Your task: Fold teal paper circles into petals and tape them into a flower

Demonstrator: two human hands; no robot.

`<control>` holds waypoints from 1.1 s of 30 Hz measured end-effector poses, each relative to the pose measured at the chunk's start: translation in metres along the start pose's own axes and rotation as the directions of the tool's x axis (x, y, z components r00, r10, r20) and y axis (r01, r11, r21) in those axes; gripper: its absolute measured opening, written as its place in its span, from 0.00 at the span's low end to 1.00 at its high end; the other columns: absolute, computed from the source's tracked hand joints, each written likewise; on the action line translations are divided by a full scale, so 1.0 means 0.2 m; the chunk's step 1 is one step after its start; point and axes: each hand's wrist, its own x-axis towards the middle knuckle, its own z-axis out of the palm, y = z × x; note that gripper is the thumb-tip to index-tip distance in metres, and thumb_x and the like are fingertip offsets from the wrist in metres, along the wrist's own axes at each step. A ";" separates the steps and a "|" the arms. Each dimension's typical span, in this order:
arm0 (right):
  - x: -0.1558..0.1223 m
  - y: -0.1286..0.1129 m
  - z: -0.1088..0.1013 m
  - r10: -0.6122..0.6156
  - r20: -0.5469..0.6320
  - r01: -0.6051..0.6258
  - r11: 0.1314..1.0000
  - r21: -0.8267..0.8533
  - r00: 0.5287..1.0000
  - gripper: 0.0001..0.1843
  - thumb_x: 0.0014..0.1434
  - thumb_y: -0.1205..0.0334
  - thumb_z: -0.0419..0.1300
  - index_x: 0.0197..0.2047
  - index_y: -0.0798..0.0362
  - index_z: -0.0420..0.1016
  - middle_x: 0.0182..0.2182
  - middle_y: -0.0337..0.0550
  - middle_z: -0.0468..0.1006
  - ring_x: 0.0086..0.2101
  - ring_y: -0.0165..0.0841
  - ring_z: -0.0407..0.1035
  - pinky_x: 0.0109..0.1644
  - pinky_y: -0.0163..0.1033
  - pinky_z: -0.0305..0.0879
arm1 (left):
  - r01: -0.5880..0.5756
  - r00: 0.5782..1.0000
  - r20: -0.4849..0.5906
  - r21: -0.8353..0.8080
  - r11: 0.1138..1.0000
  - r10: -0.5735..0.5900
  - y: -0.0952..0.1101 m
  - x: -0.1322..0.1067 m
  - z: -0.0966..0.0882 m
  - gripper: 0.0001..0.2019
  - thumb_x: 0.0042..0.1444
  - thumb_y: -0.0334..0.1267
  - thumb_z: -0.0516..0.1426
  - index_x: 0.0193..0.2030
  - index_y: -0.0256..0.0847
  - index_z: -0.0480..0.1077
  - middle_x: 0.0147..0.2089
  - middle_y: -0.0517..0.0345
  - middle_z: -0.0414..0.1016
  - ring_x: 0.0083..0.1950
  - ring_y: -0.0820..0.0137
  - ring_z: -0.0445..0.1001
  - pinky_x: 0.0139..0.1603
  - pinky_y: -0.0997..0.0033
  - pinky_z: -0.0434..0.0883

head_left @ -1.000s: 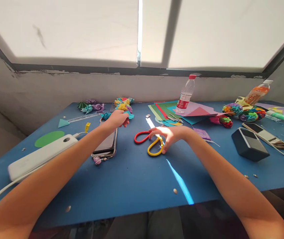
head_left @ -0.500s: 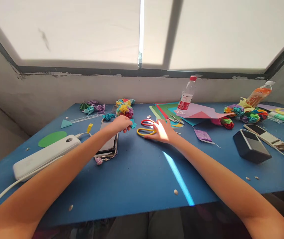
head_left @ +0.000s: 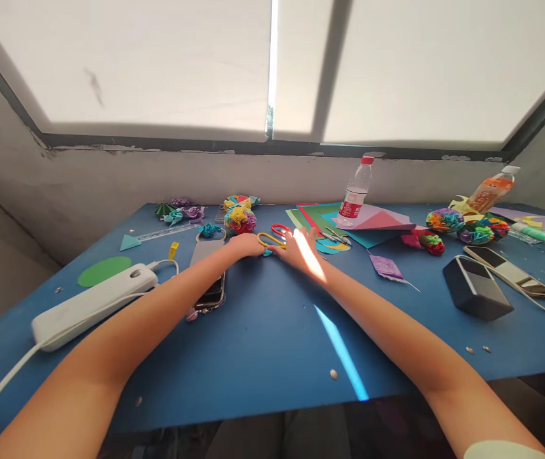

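Note:
My left hand (head_left: 247, 245) is closed, with a small piece of teal paper (head_left: 268, 252) poking out at its fingertips. Just beyond it lie scissors with one red and one yellow handle loop (head_left: 272, 241). My right hand (head_left: 301, 250) is over the scissors' other end, its fingers apart and its thumb reaching toward the teal paper. Whether the right hand touches the scissors or the paper I cannot tell. Under my left forearm rests a phone (head_left: 215, 290), partly covered. Behind my left hand sits a multicoloured crumpled-paper flower ball (head_left: 240, 219).
A white power strip (head_left: 95, 306) and a green paper circle (head_left: 104, 271) lie left. Coloured paper sheets (head_left: 377, 217) with a bottle (head_left: 356, 194) on them are at the back. A dark box (head_left: 477, 290), another phone (head_left: 511, 271) and an orange drink bottle (head_left: 494, 190) stand right.
My left hand has moved right and down with the teal paper, close to my right hand. My right hand has shifted left. The scissors' handles have moved slightly away and to the left.

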 end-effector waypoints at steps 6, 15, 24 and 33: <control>-0.04 0.03 0.02 -0.022 0.022 0.023 0.998 -0.062 1.000 0.28 0.60 0.40 0.48 0.45 0.58 0.71 0.38 0.58 0.72 0.45 0.50 0.61 0.54 0.60 0.44 | 0.118 0.992 -0.076 0.287 0.951 -0.100 0.01 -0.14 -0.11 0.15 0.61 0.40 0.54 0.53 0.36 0.65 0.52 0.49 0.69 0.48 0.63 0.71 0.46 0.57 0.72; -0.04 0.52 -0.17 0.111 0.209 -0.076 0.983 -0.170 0.971 0.19 0.57 0.47 0.55 0.44 0.50 0.75 0.46 0.52 0.74 0.51 0.52 0.59 0.50 0.58 0.51 | -0.379 0.887 -0.056 0.479 0.792 0.459 0.14 -0.66 0.21 0.18 0.62 0.38 0.46 0.27 0.35 0.70 0.24 0.46 0.72 0.25 0.64 0.72 0.21 0.71 0.57; -0.11 0.57 -0.15 0.082 0.236 -0.023 0.970 -0.240 0.968 0.19 0.58 0.45 0.54 0.40 0.47 0.78 0.48 0.49 0.73 0.50 0.47 0.60 0.49 0.52 0.54 | -0.666 0.524 -0.131 0.553 0.501 0.842 -0.03 -0.75 0.28 0.17 0.61 0.34 0.47 0.21 0.39 0.64 0.17 0.59 0.66 0.17 0.72 0.63 0.18 0.68 0.48; -0.20 0.59 -0.05 0.125 0.036 -0.109 0.948 -0.300 0.991 0.24 0.63 0.47 0.46 0.37 0.52 0.79 0.52 0.50 0.69 0.52 0.46 0.57 0.46 0.50 0.54 | -0.700 0.573 -0.123 0.440 0.562 0.810 -0.06 -0.76 0.27 0.15 0.60 0.33 0.47 0.22 0.41 0.63 0.18 0.60 0.65 0.18 0.71 0.62 0.18 0.66 0.51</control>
